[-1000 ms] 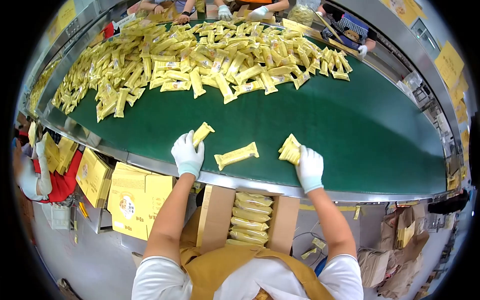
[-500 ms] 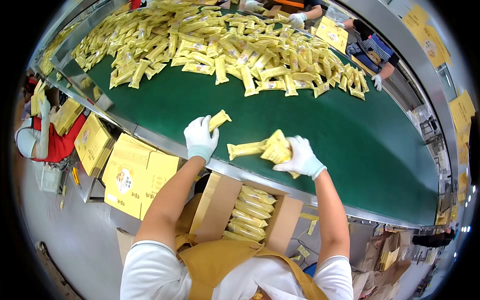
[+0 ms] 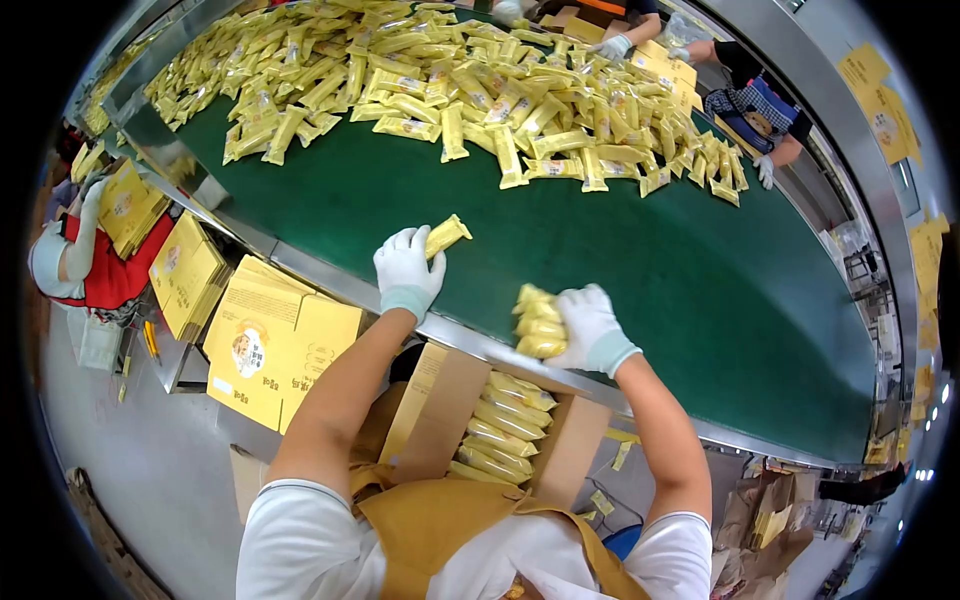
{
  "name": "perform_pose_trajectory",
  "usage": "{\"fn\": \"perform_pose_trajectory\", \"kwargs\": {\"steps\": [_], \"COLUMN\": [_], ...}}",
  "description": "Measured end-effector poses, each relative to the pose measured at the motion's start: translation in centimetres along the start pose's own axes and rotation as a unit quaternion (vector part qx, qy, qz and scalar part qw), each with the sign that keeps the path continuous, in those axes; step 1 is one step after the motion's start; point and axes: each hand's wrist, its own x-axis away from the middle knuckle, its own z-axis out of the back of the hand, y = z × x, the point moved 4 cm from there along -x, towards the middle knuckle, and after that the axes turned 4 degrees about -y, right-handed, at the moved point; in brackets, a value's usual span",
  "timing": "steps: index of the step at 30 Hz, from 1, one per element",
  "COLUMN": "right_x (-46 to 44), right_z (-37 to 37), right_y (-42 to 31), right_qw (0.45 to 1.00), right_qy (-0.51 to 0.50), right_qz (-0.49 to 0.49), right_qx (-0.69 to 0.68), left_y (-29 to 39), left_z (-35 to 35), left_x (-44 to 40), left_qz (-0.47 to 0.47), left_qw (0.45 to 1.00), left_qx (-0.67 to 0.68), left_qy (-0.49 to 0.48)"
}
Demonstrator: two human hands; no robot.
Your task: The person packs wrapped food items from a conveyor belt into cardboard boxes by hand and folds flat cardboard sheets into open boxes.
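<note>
My left hand (image 3: 408,270), in a white glove, is closed on one yellow wrapped snack packet (image 3: 447,235) that sticks out past the fingers over the green belt. Further right, my gloved right hand (image 3: 592,325) grips several yellow packets (image 3: 540,322) side by side, close to the belt's near edge. The palm hides their far ends. Below the hands, against my apron, an open cardboard box (image 3: 570,445) holds a row of the same packets (image 3: 508,412).
A big heap of yellow packets (image 3: 480,90) covers the far side of the green conveyor belt (image 3: 700,290). A metal rail (image 3: 480,345) runs along the near edge. Flat yellow cartons (image 3: 270,345) are stacked at left. Co-workers' gloved hands (image 3: 612,47) are across the belt; another person (image 3: 75,255) is at far left.
My right hand has drawn slightly nearer, and the loosely angled packets in it now sit bunched side by side. My left hand still holds its packet, barely shifted.
</note>
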Motion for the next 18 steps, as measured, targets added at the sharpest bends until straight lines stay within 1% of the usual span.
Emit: {"fn": "perform_pose_trajectory", "kwargs": {"steps": [2, 3, 6, 7, 10, 11, 14, 15, 16, 18], "right_x": [2.9, 4.2, 7.3, 7.6, 7.8, 7.7, 7.9, 8.2, 8.5, 9.9], "right_z": [-0.4, -0.6, -1.9, -2.3, -2.7, -3.0, -2.8, -2.5, -2.0, -0.9], "right_y": [2.8, 4.0, 4.6, 4.3, 4.0, 4.3, 5.1, 5.2, 4.8, 3.4], "right_qw": [0.992, 0.986, 0.967, 0.963, 0.958, 0.955, 0.948, 0.937, 0.931, 0.892], "right_qy": [0.066, 0.042, 0.070, 0.060, 0.091, 0.030, -0.001, 0.027, 0.088, 0.204], "right_qz": [-0.078, -0.138, -0.244, -0.264, -0.266, -0.293, -0.317, -0.324, -0.291, -0.216], "right_qx": [0.079, 0.088, -0.004, 0.011, 0.056, 0.031, -0.027, -0.126, -0.200, -0.342], "left_y": [0.0, -0.2, -0.2, -0.2, -0.2, -0.2, -0.3, -0.4, -0.4, -0.3], "left_z": [-0.1, -0.2, -0.4, -0.5, -0.5, -0.6, -0.6, -0.6, -0.5, -0.5], "left_x": [0.1, 0.0, 0.1, 0.1, 0.1, 0.1, 0.3, 0.2, 0.2, 0.2], "left_qz": [-0.002, -0.002, -0.001, 0.002, 0.004, 0.003, 0.007, 0.009, 0.010, 0.014], "left_qw": [1.000, 1.000, 1.000, 1.000, 1.000, 1.000, 1.000, 0.999, 0.999, 0.999], "left_qx": [-0.004, 0.005, -0.007, -0.011, -0.022, -0.022, -0.017, -0.014, -0.014, -0.011], "left_qy": [0.000, -0.007, -0.010, -0.013, -0.017, -0.015, -0.024, -0.028, -0.030, -0.033]}}
